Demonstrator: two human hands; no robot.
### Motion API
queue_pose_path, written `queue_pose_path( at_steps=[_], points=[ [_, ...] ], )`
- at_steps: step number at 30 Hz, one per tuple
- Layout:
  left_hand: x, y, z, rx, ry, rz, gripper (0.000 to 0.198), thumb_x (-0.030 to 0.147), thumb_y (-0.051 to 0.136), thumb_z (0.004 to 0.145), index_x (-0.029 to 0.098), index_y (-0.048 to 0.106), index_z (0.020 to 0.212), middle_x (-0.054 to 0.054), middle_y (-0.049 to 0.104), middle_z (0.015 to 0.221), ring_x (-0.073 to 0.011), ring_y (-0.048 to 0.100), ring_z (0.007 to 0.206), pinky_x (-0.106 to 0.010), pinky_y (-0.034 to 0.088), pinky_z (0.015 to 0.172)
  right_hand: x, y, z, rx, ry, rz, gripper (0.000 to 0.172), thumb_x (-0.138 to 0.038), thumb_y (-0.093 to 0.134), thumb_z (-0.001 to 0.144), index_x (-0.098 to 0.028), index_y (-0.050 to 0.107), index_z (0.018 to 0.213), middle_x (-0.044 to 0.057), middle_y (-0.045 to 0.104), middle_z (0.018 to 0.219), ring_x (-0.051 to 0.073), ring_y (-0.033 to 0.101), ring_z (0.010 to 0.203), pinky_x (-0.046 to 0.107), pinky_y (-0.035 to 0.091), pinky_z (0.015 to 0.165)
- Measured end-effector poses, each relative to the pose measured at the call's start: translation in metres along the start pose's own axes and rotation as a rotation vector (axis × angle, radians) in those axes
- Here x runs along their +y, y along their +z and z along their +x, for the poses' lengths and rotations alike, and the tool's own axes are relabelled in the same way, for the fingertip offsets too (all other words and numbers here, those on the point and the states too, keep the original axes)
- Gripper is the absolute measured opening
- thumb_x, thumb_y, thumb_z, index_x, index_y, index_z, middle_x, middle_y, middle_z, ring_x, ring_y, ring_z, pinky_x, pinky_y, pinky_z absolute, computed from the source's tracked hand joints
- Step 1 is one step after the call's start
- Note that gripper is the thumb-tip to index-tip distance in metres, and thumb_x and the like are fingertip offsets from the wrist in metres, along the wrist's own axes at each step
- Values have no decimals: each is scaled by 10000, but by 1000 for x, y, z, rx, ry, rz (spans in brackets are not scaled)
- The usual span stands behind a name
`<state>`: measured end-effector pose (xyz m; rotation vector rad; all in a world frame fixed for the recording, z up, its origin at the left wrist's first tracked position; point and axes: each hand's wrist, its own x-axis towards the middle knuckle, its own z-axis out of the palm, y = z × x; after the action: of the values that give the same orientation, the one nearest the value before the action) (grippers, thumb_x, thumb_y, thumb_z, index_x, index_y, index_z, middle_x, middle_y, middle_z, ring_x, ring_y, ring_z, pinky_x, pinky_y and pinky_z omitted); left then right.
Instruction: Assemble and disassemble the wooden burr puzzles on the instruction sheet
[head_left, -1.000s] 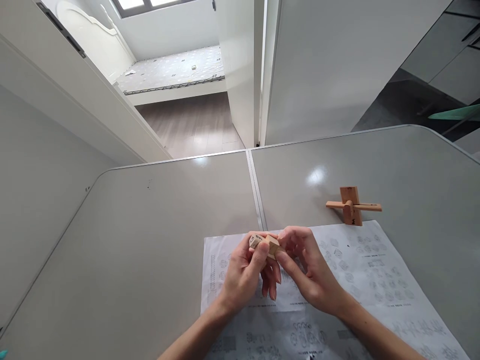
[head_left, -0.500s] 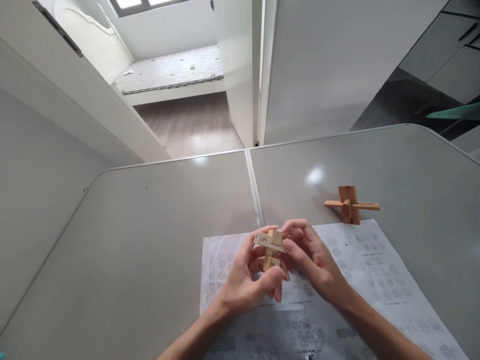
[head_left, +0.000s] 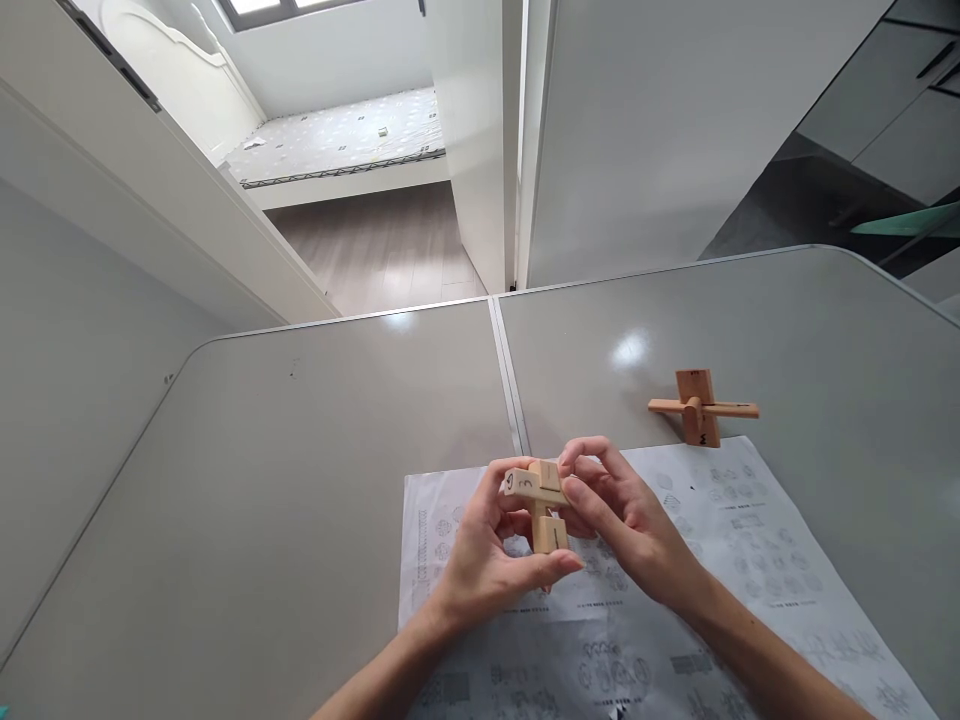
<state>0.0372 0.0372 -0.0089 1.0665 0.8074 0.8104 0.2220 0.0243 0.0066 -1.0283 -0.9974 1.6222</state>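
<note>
Light wooden pieces (head_left: 534, 487), set crosswise and marked with a 3, are held above the sheet between both grips. They are clasped by the left grip (head_left: 484, 565) and pinched at their right end by the right grip (head_left: 630, 515). Beneath the grips, a printed sheet (head_left: 720, 560) is spread on the counter (head_left: 300, 480). Beyond the right grip, rightward, a darker wooden cross (head_left: 697, 388) is stood near the sheet's far edge.

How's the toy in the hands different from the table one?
The held toy is paler; the table toy redder.
The held toy has chunky blocks; the table toy has flat boards.
The left hand and right hand touch the held toy, not the table toy.
Both are wooden, with dark marks.
</note>
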Motion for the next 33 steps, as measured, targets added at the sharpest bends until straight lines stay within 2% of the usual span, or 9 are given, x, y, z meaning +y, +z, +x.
queue_pose_path(
  at_steps=[5,12,19,26,30,33],
  points=[
    [2,1,0,21,-9,38,696,356,976,723,242,572,1277,-70,726,1180,-217,755,939,-241,601,664,-2,-1,1,-24,78,84,390,-628,695,988,-289,517,1062,-30,562,843,113,449,567,254,426,534],
    [6,2,0,-9,3,51,680,397,956,752,255,564,1288,-62,742,1167,-210,756,922,-278,624,714,-8,-5,3,-57,188,176,392,-592,742,969,-277,529,1062,-62,471,797,90,291,567,237,282,530],
    [6,0,1,37,-2,73,659,449,965,733,243,590,1233,-62,731,1182,-223,746,990,-291,615,803,-10,-2,2,-54,93,75,369,-611,690,1004,-278,535,1039,-36,524,836,119,407,613,268,351,590],
    [7,2,1,25,8,87,618,423,949,756,263,590,1233,-40,735,1139,-195,732,959,-291,590,842,-10,-4,3,-34,167,156,358,-567,726,996,-263,546,1054,-53,472,807,93,327,584,247,310,549],
    [8,3,1,32,12,106,624,454,944,753,262,593,1232,-48,739,1122,-209,726,966,-307,591,841,-12,-4,3,-28,212,210,387,-556,777,956,-258,546,1045,-72,412,756,84,278,563,234,278,522],
    [7,2,2,47,10,122,628,491,943,747,255,602,1218,-51,741,1103,-215,725,965,-306,584,832,-12,-3,2,-24,193,184,374,-563,754,972,-257,547,1033,-66,430,767,83,278,563,238,277,523]
  ],
)
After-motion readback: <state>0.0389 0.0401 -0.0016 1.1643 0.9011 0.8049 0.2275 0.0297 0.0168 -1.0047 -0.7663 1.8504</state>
